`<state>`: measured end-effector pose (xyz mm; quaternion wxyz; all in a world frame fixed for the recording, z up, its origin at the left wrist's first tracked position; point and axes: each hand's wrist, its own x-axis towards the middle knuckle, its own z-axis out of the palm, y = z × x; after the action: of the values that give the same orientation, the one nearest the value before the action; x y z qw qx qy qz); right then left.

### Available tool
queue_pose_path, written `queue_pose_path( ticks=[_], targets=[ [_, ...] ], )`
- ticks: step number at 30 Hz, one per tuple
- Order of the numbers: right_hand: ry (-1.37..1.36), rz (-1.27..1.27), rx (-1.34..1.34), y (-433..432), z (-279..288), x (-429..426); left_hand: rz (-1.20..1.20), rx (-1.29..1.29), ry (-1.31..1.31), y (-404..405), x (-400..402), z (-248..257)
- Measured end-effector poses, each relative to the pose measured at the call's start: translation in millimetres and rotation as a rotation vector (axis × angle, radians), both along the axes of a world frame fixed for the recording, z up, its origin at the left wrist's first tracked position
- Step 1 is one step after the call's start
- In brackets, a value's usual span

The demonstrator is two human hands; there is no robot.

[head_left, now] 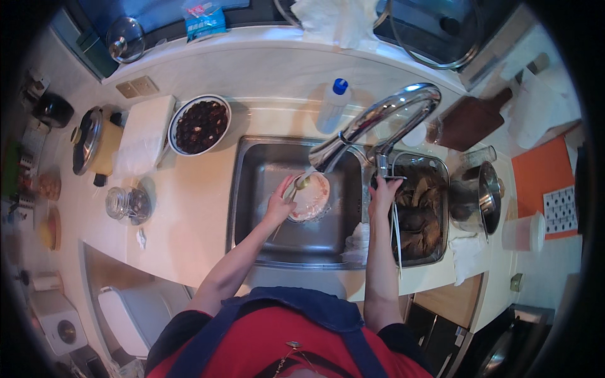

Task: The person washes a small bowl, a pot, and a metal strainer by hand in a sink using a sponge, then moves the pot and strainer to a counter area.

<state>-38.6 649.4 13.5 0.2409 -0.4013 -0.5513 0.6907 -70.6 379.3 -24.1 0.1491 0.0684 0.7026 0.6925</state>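
Observation:
Over the left sink basin (260,236), my left hand (282,204) grips a spoon (303,182) and what looks like thin chopsticks. Water from the chrome faucet (345,137) runs onto the spoon. Below it in the basin lies a pale round bowl or plate (313,197) with reddish residue. My right hand (384,191) is at the faucet's lever handle (393,178), touching it; the fingers are partly spread. White chopsticks or thin sticks (397,231) lie beside my right forearm, along the smaller basin's edge.
Dark soaked-looking pieces (418,222) fill the smaller right basin. A white cloth (358,243) hangs at the divider. Behind stand a blue-capped bottle (333,108) and a bowl of dark red fruit (202,125). A glass jar (126,204) is at left, a steel pot (472,203) at right.

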Motion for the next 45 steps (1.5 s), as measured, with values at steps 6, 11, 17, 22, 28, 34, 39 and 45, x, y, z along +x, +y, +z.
queue_pose_path(
  ticks=[6, 11, 17, 22, 28, 34, 39, 45],
  targets=[
    [-0.198, 0.075, 0.089, 16.3, 20.3, -18.2, -0.013, -0.409, 0.412, -3.0, 22.4, 51.5],
    [0.002, 0.525, 0.087, 3.9, 61.1, 27.6, -0.055, -0.452, 0.755, -17.0, 39.5, 82.4],
    [-0.075, 1.217, 0.903, -63.5, 108.9, 73.0, -0.060, -0.400, 1.044, -43.7, 45.0, 133.4],
    [0.266, 1.156, 0.279, -80.1, 157.1, 108.2, -0.040, -0.361, 1.152, -66.7, 53.5, 151.9],
    [-0.174, 0.896, 1.397, -122.7, 1.8, 104.6, -0.067, -0.358, 1.129, -74.1, 65.6, 135.2],
    [-0.189, 0.682, 0.805, -123.1, 1.4, 161.7, -0.098, -0.418, 1.096, -82.5, 86.4, 117.2],
    [0.157, 0.237, 0.988, -20.4, 19.0, 214.9, -0.110, -0.539, 1.134, -72.5, 107.6, 109.1],
    [0.006, -0.111, 0.962, 151.8, -9.2, 300.3, 0.028, -0.728, 1.196, -30.6, 143.4, 106.6]
  ],
)
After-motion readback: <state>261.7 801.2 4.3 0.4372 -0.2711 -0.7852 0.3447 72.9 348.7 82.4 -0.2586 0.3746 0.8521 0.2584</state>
